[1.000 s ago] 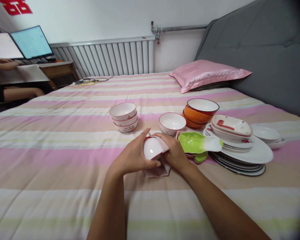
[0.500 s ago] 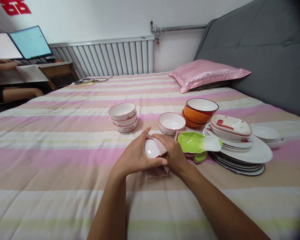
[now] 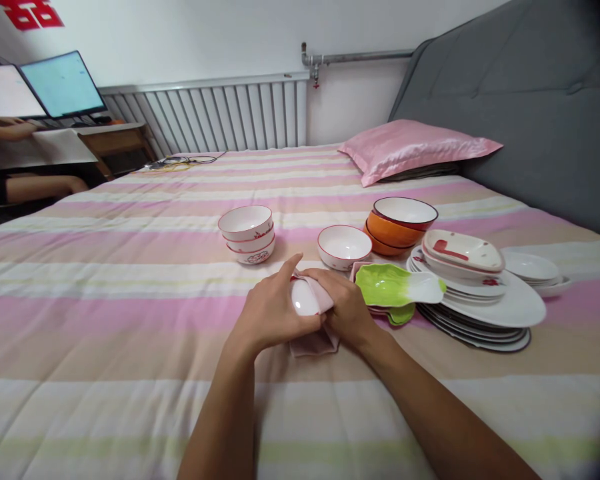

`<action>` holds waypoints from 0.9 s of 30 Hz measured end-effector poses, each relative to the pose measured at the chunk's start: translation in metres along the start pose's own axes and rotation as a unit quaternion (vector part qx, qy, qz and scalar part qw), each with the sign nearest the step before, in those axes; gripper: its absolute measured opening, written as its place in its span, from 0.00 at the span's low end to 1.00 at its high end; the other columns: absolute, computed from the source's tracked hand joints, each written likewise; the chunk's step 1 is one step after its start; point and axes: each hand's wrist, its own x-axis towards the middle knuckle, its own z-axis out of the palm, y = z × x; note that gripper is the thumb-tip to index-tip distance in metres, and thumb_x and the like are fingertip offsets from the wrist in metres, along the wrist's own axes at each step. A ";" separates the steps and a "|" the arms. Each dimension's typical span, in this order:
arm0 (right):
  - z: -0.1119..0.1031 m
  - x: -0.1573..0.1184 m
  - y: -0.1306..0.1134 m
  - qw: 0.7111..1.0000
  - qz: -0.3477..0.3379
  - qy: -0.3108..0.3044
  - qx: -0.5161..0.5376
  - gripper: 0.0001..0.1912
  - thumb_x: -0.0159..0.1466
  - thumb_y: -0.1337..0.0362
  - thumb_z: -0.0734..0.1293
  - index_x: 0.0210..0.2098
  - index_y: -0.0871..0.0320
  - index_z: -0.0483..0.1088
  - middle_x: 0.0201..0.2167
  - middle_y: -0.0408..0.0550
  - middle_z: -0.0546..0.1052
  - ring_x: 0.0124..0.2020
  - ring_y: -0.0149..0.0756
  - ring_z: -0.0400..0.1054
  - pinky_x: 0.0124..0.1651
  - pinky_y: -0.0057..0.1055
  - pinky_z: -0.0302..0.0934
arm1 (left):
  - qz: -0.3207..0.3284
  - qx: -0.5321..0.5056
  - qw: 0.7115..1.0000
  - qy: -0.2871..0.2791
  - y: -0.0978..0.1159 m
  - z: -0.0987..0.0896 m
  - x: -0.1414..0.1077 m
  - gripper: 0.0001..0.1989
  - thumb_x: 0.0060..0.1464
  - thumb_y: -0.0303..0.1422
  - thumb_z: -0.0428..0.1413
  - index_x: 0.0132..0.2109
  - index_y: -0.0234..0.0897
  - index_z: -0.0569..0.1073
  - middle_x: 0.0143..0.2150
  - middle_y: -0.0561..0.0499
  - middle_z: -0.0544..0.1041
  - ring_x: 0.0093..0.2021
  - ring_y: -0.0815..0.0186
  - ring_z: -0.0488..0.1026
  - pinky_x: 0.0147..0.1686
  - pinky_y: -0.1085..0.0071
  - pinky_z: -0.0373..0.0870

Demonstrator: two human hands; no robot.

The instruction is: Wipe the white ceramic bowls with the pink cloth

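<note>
A white bowl point(image 3: 304, 299) is held between my two hands, low over the bed. My left hand point(image 3: 271, 310) wraps its near left side, thumb reaching across the front. My right hand point(image 3: 347, 301) presses a pale pink cloth point(image 3: 314, 343) against the bowl, and part of the cloth hangs below. The right fingertips are partly hidden. Just beyond stands a single white bowl with a red rim point(image 3: 344, 247). To the left is a stack of similar bowls point(image 3: 247, 233). Close by the right hand lies a green, cabbage-shaped dish point(image 3: 395, 285) on other dishes.
Orange bowls point(image 3: 397, 230) and stacked plates point(image 3: 520, 300) stand on the right of the striped bedspread point(image 3: 105, 320). A pink pillow point(image 3: 420, 150) lies near the grey headboard point(image 3: 520, 93). Cables point(image 3: 185, 161) lie at the far edge. Another person's arm point(image 3: 7, 130) shows by the monitors point(image 3: 63, 83).
My left thumb has shifted slightly over the bowl's front, and the cloth and right hand have moved a little against the bowl. The other dishes stay where they were.
</note>
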 end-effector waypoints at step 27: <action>-0.007 0.002 0.003 0.991 0.048 0.072 0.104 0.22 0.54 0.71 0.62 0.48 0.55 0.70 0.48 0.48 0.76 0.47 0.41 0.71 0.50 0.36 0.64 | 0.058 -0.156 0.983 0.076 0.002 0.005 0.004 0.45 0.34 0.29 0.62 0.62 0.42 0.59 0.45 0.49 0.75 0.42 0.60 0.73 0.40 0.66 0.70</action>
